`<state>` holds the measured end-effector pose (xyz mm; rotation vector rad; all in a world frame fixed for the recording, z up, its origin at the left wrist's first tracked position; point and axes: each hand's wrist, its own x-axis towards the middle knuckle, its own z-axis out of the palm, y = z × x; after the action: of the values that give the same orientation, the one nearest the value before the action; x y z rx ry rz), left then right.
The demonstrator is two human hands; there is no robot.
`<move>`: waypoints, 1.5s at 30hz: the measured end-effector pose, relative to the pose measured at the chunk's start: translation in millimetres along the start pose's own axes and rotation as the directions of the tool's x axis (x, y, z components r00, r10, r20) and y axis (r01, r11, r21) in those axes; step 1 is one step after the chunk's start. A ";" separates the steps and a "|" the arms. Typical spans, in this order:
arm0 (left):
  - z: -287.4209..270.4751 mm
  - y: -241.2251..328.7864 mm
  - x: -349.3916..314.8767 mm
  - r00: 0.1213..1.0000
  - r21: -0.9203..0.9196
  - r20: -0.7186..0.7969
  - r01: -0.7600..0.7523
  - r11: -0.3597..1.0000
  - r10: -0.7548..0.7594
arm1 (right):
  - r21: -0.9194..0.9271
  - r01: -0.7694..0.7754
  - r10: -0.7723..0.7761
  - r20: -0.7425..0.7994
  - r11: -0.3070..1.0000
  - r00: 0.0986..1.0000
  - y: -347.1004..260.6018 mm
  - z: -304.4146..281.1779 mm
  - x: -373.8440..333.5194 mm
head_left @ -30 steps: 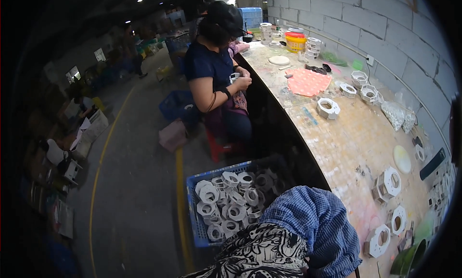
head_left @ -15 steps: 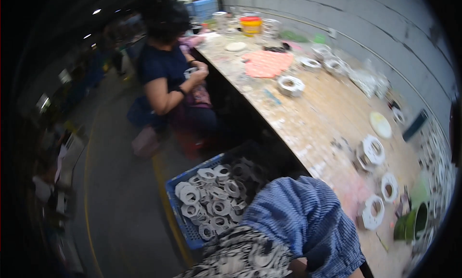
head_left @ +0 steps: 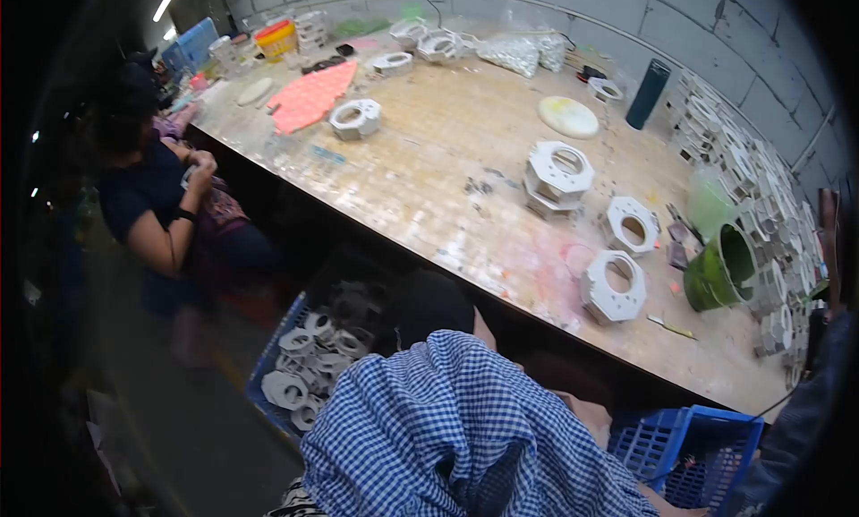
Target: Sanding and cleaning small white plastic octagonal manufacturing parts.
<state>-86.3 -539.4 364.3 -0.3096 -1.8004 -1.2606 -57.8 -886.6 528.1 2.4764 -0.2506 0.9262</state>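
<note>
Blue-checked fabric [head_left: 447, 401] is flanked by two blue crates [head_left: 276, 349], the right crate [head_left: 646, 441] newly revealed. The hidden hands' grip cannot be told.

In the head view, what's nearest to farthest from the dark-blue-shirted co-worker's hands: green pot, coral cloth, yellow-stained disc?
1. Coral cloth: table's left part.
2. Yellow-stained disc: right of centre.
3. Green pot: toward the right end.

I'm getting blue-and-white checked cloth [head_left: 420, 410]; off-white rings [head_left: 614, 305]; coral sheet [head_left: 311, 98]; mottled green cup [head_left: 710, 275]; yellow tub [head_left: 276, 43], reddish lid; blue crate [head_left: 646, 444].
</note>
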 end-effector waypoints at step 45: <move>-58.1 17.3 -39.9 0.977 -0.048 -0.151 0.146 0.988 -0.151 | 0.342 -0.047 0.082 -0.087 0.939 0.993 3.0 150.3 -124.0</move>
<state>-22.4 -570.2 349.3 -0.0960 -1.6945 -1.3843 -66.8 -963.6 349.3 2.7354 -0.1486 1.2060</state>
